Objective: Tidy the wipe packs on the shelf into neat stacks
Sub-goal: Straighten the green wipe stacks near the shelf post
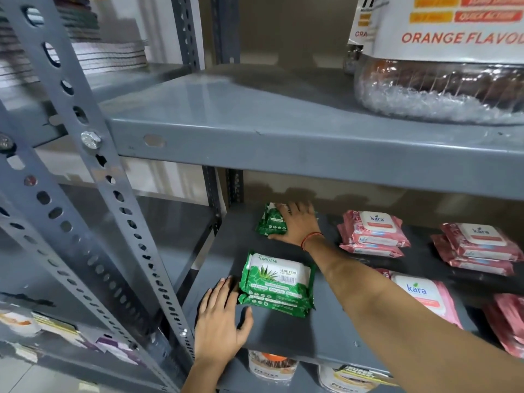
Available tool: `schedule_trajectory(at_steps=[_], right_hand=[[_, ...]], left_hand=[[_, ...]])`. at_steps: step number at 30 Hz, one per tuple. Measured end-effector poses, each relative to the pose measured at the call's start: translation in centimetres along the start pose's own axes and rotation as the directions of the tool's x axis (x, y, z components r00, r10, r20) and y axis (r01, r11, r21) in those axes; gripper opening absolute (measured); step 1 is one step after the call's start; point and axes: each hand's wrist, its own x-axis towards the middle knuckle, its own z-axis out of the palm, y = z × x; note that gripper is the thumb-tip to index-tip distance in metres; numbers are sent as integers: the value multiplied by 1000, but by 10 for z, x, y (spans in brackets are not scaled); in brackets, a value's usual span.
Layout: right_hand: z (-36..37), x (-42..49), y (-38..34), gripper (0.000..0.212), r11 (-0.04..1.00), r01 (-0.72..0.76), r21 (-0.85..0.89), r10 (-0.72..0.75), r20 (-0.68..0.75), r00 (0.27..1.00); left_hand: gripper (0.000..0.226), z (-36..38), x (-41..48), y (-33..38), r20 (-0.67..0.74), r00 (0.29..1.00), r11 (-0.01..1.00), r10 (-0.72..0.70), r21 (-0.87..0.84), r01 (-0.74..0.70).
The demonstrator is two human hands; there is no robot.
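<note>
A stack of green Origami wipe packs [278, 282] lies near the front left of the grey shelf [283, 333]. My left hand [221, 319] rests flat on the shelf, fingers spread, touching the stack's left side. Farther back, another green stack [270, 221] sits by the rear post, and my right hand [297, 222] lies over its right part with the fingers wrapped on it. Pink Kara wipe packs are stacked at the back middle [374, 234], back right [479, 248], front middle [425, 296] and front right edge [510, 321].
The shelf above [283, 131] hangs low over the work area and carries a large jar labelled orange flavour [442, 66]. Perforated grey posts [122, 211] stand at the left. Jars [272, 364] sit on the shelf below.
</note>
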Motion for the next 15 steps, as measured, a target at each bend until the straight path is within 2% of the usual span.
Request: schedule_trajectory(at_steps=[3,5,9,11,12,15], right_hand=[[-11,-11,-6,100,1000,-7,30,8,-25,1000],[-24,-24,-12,97,993,-22,120,32,-84,996],[-54,-58,-25,87,947,31,320,89,-354,931],[-70,-84,-39,92,930,69,361,40,-287,957],[-73,-98,-47,95,932,98,348,-4,-262,965],[-60,-135,-71,87,960,182,211,-101,-345,933]], left_hand=[[53,-1,-2,1,15,1000,1000,-4,17,3],[53,-3,-2,2,19,1000,1000,-7,19,7],[56,-6,-1,3,47,999,1000,-15,24,14],[61,-6,-1,2,73,997,999,-11,33,9],[64,-7,-1,1,90,996,999,-7,39,4],[71,-8,-4,-1,119,993,998,15,57,-22]])
